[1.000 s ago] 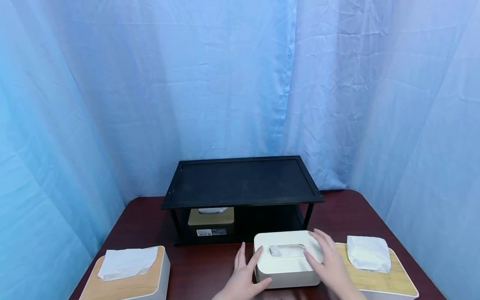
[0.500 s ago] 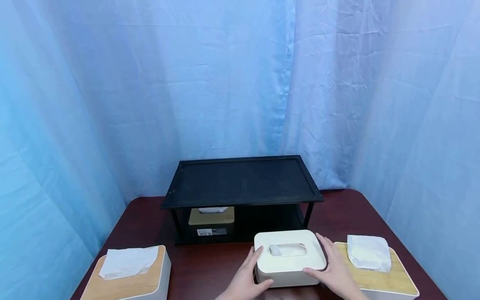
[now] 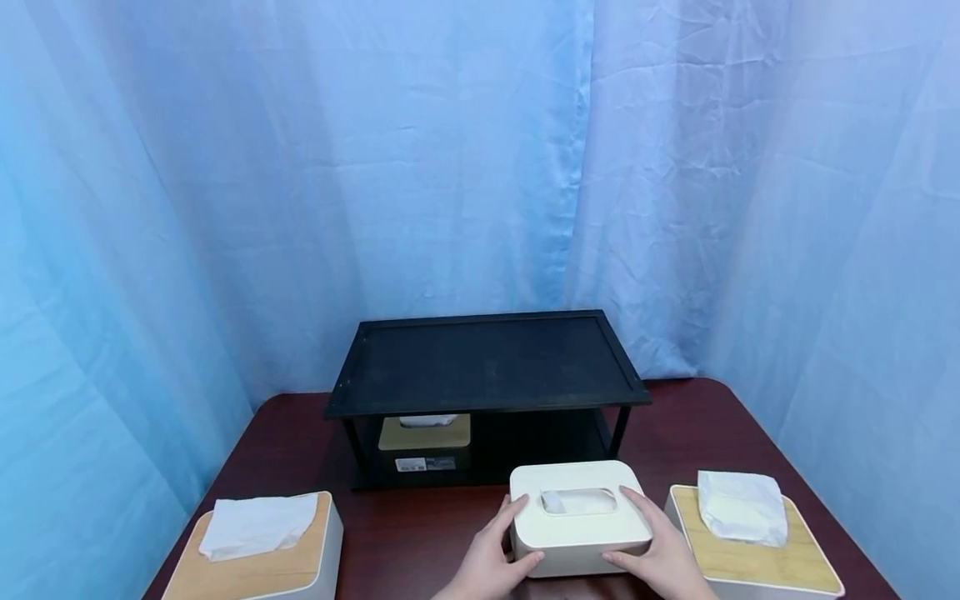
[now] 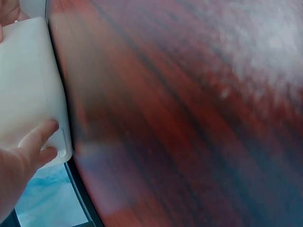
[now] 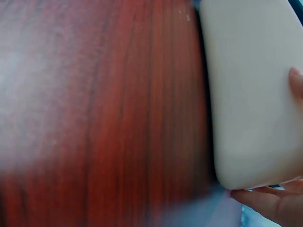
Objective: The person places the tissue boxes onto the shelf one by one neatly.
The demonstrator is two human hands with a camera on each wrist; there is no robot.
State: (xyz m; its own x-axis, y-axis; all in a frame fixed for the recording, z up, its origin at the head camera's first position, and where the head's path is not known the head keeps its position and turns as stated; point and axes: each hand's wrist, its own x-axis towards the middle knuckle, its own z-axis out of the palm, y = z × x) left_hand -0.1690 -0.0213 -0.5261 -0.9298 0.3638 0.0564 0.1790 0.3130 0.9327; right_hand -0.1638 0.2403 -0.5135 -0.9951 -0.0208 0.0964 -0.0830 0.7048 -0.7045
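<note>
A white tissue box point(image 3: 570, 531) with an oval slot in its lid rests on the table, just in front of the black rack. My left hand point(image 3: 489, 557) grips its left end, thumb on the front wall and fingers along the side. On the opposite end my right hand point(image 3: 660, 547) holds it the same way, with a fingertip up at the lid's edge. Pale tissue shows inside the slot. The left wrist view has the box wall point(image 4: 26, 80) with fingers at its lower corner; in the right wrist view, fingers point(image 5: 265, 203) curl under the box's rounded end.
A two-tier black rack point(image 3: 487, 367) stands behind, with a wood-lidded tissue box point(image 3: 423, 437) on its lower shelf at left. Wood-topped tissue boxes flank the hands, one at left point(image 3: 292, 554) and one at right point(image 3: 776, 567). Blue curtains point(image 3: 450, 167) surround the dark red table point(image 3: 405, 533).
My right hand has come down from over the lid to the box's right end, thumb now on the front wall. The left hand has closed in against the left end. The box has hardly moved.
</note>
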